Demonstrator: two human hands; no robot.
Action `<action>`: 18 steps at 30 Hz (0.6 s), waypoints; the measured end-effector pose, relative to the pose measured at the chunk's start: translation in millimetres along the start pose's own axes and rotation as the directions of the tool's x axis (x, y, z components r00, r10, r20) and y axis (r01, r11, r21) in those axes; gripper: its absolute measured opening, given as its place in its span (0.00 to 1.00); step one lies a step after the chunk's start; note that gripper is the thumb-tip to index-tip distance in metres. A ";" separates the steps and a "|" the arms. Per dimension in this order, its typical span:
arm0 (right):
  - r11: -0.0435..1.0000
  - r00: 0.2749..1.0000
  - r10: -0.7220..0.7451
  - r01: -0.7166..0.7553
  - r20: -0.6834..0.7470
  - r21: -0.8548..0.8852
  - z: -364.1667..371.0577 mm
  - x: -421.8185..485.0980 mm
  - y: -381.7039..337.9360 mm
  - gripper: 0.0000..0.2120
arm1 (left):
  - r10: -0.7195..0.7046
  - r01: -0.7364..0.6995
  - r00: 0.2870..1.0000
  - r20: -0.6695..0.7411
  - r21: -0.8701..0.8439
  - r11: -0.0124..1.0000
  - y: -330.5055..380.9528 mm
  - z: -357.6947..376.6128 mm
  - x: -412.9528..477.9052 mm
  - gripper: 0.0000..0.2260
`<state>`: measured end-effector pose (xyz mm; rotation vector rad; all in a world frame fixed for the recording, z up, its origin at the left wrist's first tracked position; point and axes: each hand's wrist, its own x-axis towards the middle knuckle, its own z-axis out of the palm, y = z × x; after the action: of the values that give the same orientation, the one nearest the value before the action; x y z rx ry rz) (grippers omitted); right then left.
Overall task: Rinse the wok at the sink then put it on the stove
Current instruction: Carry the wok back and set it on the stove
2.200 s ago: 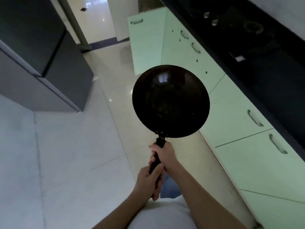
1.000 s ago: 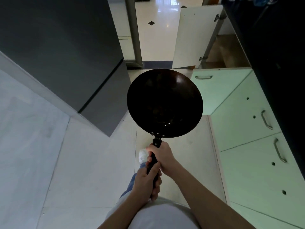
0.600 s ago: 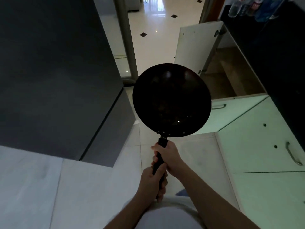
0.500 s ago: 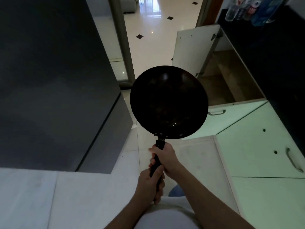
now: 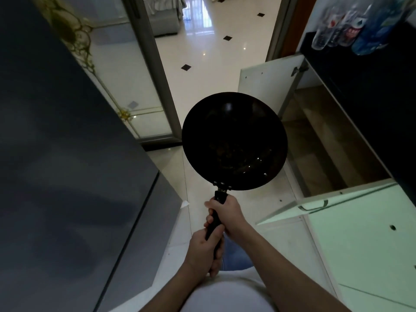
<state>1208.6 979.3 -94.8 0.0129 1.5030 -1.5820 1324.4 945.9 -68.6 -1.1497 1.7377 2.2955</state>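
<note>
Flanking left: tall dark grey fridge (image 5: 67,176).
Cupboards: pale green cupboard fronts (image 5: 360,244) on the right, one white door (image 5: 265,86) swung open.
Wok: round black metal wok (image 5: 234,140), held above the tiled floor (image 5: 198,52), between fridge and cupboards.
Right hand (image 5: 227,216): wrapped round the black handle (image 5: 216,219), nearest the bowl.
Left hand (image 5: 202,251): gripping the handle's end, just behind.

My feed is dim up close. Light comes mostly from the far window (image 5: 198,16), which throws white glare across the glossy floor (image 5: 216,48). The grey appliance (image 5: 56,176) on the left and the countertop (image 5: 371,104) on the right go almost black. The wok (image 5: 234,140) shows only a few glints. Straight lines bow at the edges, and the far-right bottles (image 5: 346,25) smear soft.
</note>
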 end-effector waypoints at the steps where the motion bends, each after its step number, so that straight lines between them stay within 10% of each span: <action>1: 1.000 1.000 -0.006 0.006 -0.006 0.003 -3.1 17.5 -14.2 0.11 | 0.007 -0.007 1.000 -0.002 0.014 1.000 12.6 1.7 18.6 0.17; 18: 0.985 0.962 -0.095 0.127 -0.257 0.113 -92.2 153.1 -173.4 0.11 | -0.038 -0.012 0.957 0.287 0.170 0.985 160.0 67.6 206.6 0.13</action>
<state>965.3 932.4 -70.1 0.2132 1.6150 -1.8206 1067.8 864.1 -50.0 -0.7496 1.7635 2.1269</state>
